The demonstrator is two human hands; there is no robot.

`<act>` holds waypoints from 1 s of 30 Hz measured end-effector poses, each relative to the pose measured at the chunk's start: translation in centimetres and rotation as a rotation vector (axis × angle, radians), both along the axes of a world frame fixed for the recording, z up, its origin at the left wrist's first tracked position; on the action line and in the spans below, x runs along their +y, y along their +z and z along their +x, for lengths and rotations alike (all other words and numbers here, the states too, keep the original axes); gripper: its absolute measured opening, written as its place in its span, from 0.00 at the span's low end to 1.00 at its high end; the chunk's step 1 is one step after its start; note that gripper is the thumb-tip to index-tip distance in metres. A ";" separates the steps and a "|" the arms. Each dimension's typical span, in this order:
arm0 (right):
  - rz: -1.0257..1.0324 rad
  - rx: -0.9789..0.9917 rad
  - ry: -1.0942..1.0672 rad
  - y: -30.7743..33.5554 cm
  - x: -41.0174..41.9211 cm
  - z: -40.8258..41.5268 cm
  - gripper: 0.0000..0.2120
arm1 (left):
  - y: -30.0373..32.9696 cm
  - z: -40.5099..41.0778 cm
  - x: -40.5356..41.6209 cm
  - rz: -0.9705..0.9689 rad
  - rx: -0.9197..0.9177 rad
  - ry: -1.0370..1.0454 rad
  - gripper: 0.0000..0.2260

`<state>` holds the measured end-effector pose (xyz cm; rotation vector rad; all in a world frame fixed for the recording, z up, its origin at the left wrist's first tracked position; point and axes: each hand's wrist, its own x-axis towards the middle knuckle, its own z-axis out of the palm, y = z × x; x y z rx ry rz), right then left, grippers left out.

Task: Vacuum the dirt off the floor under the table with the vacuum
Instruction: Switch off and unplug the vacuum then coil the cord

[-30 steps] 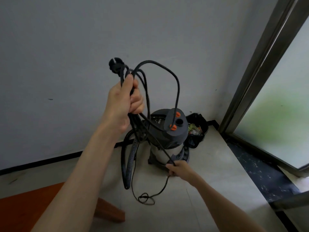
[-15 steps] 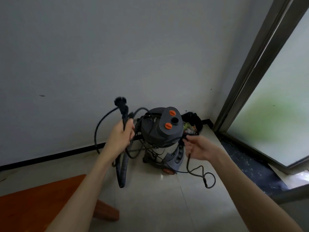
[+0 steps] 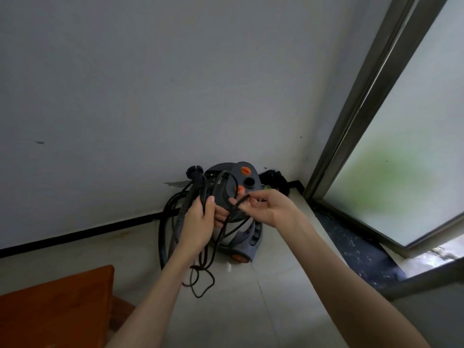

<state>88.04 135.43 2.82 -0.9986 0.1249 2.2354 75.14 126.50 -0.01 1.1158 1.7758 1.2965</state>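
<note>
Gripping coiled power cord in my left hand | right hand pinches a cord strand | vacuum behind on floor

Below the left hand's grip, its forearm covers part of the ribbed hose; behind both grips, hands and power cord hide the vacuum's drum front. The wooden table runs off the lower-left edge.

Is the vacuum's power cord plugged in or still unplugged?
Unplugged. The plug sticks up free above the left hand, which grips the bundled power cord; the right hand pinches a loop.
</note>
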 end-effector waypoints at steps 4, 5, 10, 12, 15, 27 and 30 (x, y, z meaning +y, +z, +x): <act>0.012 0.063 -0.077 1.7 1.3 -0.1 0.15 | -0.3 0.0 -1.4 -0.022 -0.120 -0.091 0.14; 0.019 0.055 -0.075 2.0 1.6 -0.3 0.17 | -0.2 0.1 -1.7 -0.032 -0.139 -0.129 0.14; 0.160 -0.072 -0.086 2.4 2.6 -1.2 0.17 | -0.3 0.0 -1.9 -0.038 -0.301 -0.219 0.13; 0.321 -0.223 -0.019 1.9 1.9 -0.2 0.09 | 0.1 -0.2 -1.2 -0.006 -0.384 -0.167 0.13; 0.647 -0.552 0.223 0.2 -1.2 2.0 0.12 | 2.1 -0.8 -0.1 0.063 -0.553 -0.117 0.13; 1.614 -1.071 0.945 -10.0 -4.2 -1.1 0.11 | 9.7 -0.7 1.1 0.248 -0.720 -0.172 0.15; 1.692 -1.178 1.001 -10.3 -3.2 -0.1 0.13 | 9.9 -1.7 0.3 0.258 -0.691 -0.122 0.14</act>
